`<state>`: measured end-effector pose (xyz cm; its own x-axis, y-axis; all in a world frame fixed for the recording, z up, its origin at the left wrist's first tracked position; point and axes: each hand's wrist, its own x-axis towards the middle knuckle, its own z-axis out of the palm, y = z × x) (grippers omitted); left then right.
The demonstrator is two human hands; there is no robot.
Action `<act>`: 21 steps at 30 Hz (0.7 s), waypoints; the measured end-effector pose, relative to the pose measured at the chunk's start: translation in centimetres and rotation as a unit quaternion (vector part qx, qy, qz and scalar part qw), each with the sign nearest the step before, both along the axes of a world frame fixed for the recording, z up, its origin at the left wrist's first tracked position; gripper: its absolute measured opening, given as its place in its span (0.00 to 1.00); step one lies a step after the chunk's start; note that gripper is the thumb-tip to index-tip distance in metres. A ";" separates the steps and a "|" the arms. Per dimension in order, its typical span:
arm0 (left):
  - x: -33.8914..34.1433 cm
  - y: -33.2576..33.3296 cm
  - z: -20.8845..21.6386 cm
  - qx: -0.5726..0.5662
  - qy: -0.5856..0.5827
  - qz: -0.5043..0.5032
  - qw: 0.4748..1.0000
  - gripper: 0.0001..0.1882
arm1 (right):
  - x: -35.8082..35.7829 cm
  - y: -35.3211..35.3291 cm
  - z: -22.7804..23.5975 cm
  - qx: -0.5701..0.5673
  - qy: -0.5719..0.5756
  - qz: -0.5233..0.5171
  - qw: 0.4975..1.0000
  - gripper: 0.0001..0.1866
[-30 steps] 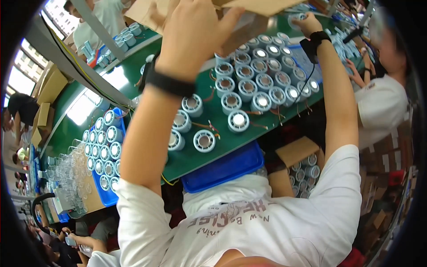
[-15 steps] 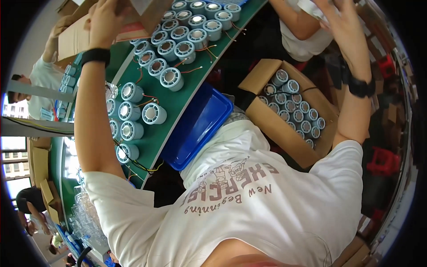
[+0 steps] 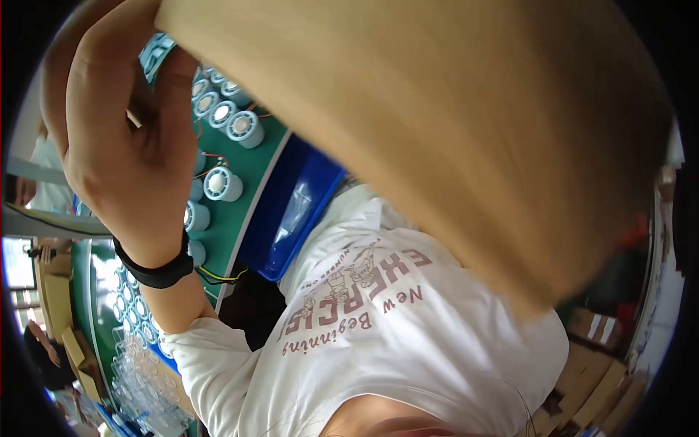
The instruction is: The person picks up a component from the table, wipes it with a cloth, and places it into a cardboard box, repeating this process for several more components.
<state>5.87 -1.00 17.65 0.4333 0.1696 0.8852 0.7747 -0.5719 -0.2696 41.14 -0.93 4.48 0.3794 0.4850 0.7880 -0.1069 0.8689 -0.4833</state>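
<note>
A large brown cardboard box (image 3: 408,131), blurred and very close, covers the upper middle and right of the view. My left hand (image 3: 120,138), with a black wristband, is raised at the upper left. Its fingers are bent around the box's left corner; some fingertips are hidden. My right hand and forearm do not show, and the box covers that side. Beyond my left hand, several light-blue round motors (image 3: 223,183) with thin wires stand on the green table (image 3: 237,207).
A blue plastic tray (image 3: 291,218) lies along the table edge by my body. Clear plastic pieces (image 3: 142,379) are heaped at lower left, with more motors (image 3: 131,306) behind them. Stacked cartons (image 3: 593,379) stand at lower right. Another person (image 3: 44,349) is at the far left.
The cardboard box has swung from the upper left across to the right, much closer, and now hides the carton of motors. My left hand has come nearer; my right hand has gone from sight.
</note>
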 end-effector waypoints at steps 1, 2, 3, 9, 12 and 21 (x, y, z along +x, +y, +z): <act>1.0 0.0 0.2 0.042 0.020 -0.047 0.998 0.17 | -0.6 -0.4 -1.6 -0.021 0.021 -0.018 0.999 0.28; 2.2 -0.1 0.4 0.051 0.035 -0.093 0.994 0.16 | -1.1 -0.9 -3.2 -0.047 0.042 -0.040 0.997 0.28; 3.8 -0.4 0.2 0.047 0.046 -0.143 0.988 0.14 | -1.9 -0.8 -4.9 -0.076 0.058 -0.055 0.994 0.28; 15.5 -4.6 -1.8 -0.004 0.043 -0.424 0.905 0.09 | -3.9 -0.6 -9.2 -0.205 0.063 -0.085 0.973 0.27; 21.9 -8.4 -3.9 -0.027 0.009 -0.522 0.853 0.07 | -3.7 -1.1 -9.4 -0.241 0.036 -0.088 0.966 0.27; 32.0 -14.5 -12.5 -0.094 -0.033 -0.654 0.750 0.07 | -6.3 -1.9 -11.4 -0.297 -0.024 -0.058 0.953 0.26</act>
<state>37.91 -15.54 5.10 0.2947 -0.2375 0.9256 -0.4743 -0.8772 -0.0740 34.84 -2.83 -6.95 0.4278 0.8077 0.4057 0.0086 0.4453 -0.8954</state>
